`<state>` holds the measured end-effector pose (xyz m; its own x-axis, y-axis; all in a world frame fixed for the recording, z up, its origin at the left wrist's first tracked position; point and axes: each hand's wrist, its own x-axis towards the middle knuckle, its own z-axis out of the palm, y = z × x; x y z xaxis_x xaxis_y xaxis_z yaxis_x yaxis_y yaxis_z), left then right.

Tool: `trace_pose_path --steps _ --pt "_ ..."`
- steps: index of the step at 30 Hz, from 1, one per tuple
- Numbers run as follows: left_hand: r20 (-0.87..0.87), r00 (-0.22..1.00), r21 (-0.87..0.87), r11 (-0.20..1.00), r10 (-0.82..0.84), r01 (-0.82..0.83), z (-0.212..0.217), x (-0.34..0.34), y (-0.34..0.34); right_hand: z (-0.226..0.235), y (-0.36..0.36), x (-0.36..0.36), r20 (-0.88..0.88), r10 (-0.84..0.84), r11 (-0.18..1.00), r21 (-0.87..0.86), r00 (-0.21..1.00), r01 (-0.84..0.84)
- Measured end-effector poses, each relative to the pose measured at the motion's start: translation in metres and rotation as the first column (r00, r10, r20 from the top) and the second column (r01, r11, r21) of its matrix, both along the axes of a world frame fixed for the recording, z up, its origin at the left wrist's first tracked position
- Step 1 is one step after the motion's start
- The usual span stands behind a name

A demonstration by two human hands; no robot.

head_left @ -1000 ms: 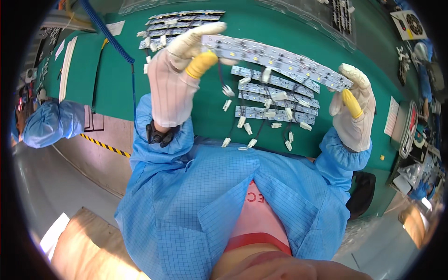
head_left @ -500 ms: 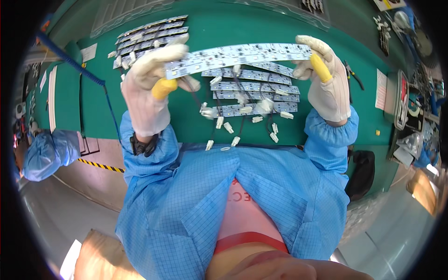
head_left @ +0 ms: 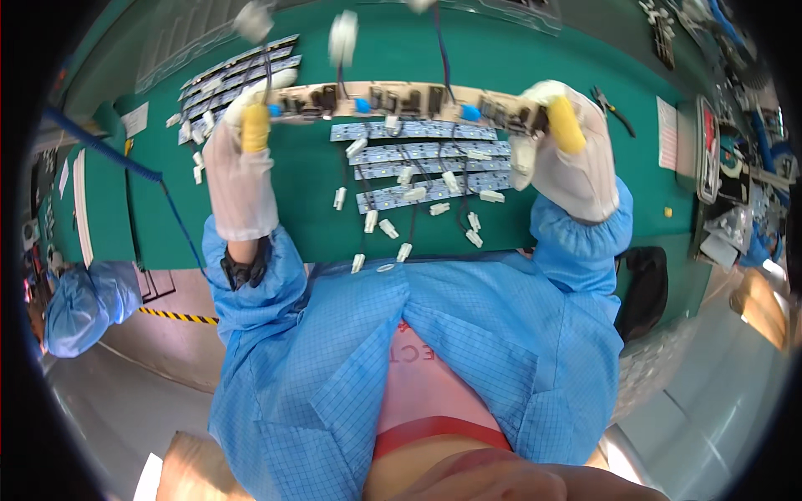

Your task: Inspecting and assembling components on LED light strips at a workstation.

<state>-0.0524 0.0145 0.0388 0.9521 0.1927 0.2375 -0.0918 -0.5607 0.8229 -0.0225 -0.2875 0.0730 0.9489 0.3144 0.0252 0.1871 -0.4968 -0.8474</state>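
Between my two gloved hands I hold one long circuit board strip [head_left: 388, 100] above the table, its side with dark and blue components facing me. My left hand [head_left: 251, 117] is closed on its left end, my right hand [head_left: 560, 129] on its right end. Both white gloves have yellow thumb covers. Dark leads swing up from the strip to blurred white connectors [head_left: 342, 38] beyond it. Below it, several white LED board strips [head_left: 418, 131] lie in a stack of rows with dark leads. Loose-lying white connectors [head_left: 388, 228] spread toward me.
Another group of board strips [head_left: 242, 71] lies at the far left of the green table [head_left: 317, 234]. Black-and-yellow pliers [head_left: 614, 113] lie at the right. A blue coiled cord [head_left: 100, 144] crosses the left side. Another person's blue sleeve [head_left: 92, 305] shows at far left.
The held strip has flipped from its white LED face to its component face. Its leads and connectors have swung to the far side. Both hands have shifted slightly in the view.
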Motion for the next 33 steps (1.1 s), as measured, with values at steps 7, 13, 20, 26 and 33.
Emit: trace_pose_path --steps 7,13,20,26,33 --pt "-0.001 0.992 0.014 0.992 -0.123 0.123 0.009 0.003 0.006 -0.012 0.0 0.011 -0.161 0.092 0.931 0.364 0.983 -0.027" --pt "0.232 0.92 -0.748 0.547 -0.317 0.377 0.012 0.004 -0.01 -0.008 0.016 0.011 -0.152 0.099 0.864 0.504 0.983 -0.009" --pt "0.127 0.991 -0.238 0.971 0.048 -0.017 0.011 0.074 0.105 -0.015 0.02 0.012 -0.144 0.108 0.852 0.523 0.984 -0.017" --pt "-0.005 0.965 0.863 0.489 0.262 -0.128 -0.026 0.115 0.165 -0.031 0.015 0.022 -0.166 0.087 0.835 0.55 0.982 0.019" --pt "-0.213 0.902 0.363 0.827 -0.375 0.43 -0.013 0.093 0.15 -0.035 0.016 0.031 -0.195 0.046 0.819 0.569 0.98 0.075"
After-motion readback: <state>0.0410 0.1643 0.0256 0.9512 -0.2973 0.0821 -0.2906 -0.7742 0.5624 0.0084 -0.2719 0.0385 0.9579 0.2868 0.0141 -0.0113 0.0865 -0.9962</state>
